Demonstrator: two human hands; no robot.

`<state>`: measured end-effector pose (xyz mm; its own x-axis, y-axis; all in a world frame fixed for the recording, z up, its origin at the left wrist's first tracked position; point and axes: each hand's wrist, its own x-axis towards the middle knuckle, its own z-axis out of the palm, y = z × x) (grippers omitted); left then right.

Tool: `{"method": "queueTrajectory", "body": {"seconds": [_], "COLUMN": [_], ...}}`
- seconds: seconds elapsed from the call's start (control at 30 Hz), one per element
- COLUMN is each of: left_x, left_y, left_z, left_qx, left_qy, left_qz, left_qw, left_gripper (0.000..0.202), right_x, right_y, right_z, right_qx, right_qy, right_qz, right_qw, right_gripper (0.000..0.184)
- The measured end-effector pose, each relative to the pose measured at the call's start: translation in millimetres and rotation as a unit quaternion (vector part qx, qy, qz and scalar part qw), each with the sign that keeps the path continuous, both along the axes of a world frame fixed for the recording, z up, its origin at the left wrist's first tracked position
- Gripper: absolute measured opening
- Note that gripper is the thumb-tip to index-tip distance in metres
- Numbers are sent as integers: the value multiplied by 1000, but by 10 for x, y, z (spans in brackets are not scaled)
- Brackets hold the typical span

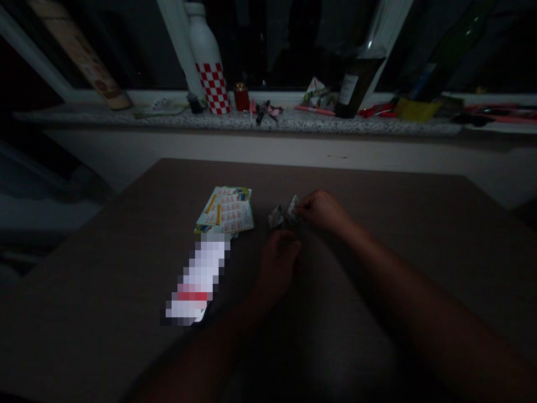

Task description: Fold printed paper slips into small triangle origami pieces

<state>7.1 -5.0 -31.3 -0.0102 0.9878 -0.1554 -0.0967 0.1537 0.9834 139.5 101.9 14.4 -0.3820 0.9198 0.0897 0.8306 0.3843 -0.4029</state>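
In dim light a small folded piece of printed paper sits on the brown table between my hands. My right hand pinches its right tip with closed fingers. My left hand is curled just below the paper, fingers closed at its lower edge. To the left lies a small stack of printed paper sheets, and below that a pixelated flat object.
A stone windowsill runs along the back, holding a red-and-white checkered bottle, a small red jar, a dark wine bottle, a green bottle, pens and folded papers.
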Motion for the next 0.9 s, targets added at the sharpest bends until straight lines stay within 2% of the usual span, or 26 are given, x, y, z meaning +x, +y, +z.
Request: {"method": "queueTrajectory", "body": {"seconds": [0.23,0.47,0.63,0.77,0.9], "left_x": [1,6,-29,-100,-280], "left_y": [-4,-21,-25,-16,40], "left_z": [24,29,39,190,405], "left_qx": [-1,6,46,106,158], "left_qy": [20,44,137,269,438], "left_qz": [-7,-21,-29,-42,-55], "left_qw": [1000,999,989,956,883], "left_gripper": [22,22,25,21,19], "right_x": [-49,-125,-124,-96,-60], "right_y": [-1,-31,-41,-60,-102], "right_z": [-47,-6,-3,-21,-14], "right_qx": [-7,-8,-10,-5,13], "right_qy": [-57,-108,-118,-105,-87], "right_qz": [-5,-20,-13,-8,-16], "right_qw": [998,994,993,994,996], "right_gripper": [21,23,24,28,30]}}
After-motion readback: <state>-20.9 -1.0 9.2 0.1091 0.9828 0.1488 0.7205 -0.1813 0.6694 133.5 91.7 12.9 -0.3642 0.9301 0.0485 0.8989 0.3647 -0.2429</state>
